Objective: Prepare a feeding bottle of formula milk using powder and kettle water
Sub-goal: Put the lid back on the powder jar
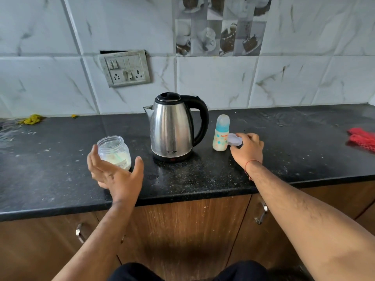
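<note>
Bare forearms reach over a speckled black stone surface (203,179).
Left hand (115,175), fingers spread, cups air beside the clear plastic powder jar (113,151); right hand (248,150) fingers rest curled on a white lid (234,139) by the feeding bottle (221,134); steel kettle (174,126) between.

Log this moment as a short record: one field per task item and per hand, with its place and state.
powder jar: open, no lid on, pale powder and a scoop inside, left of the kettle
left hand: open, cupped in front of the powder jar, not gripping
kettle: steel, lid shut, on its base, centre of the black counter
feeding bottle: upright, clear cap on, right of the kettle
white lid: under the right hand's fingertips, beside the feeding bottle
right hand: on the white lid
</note>
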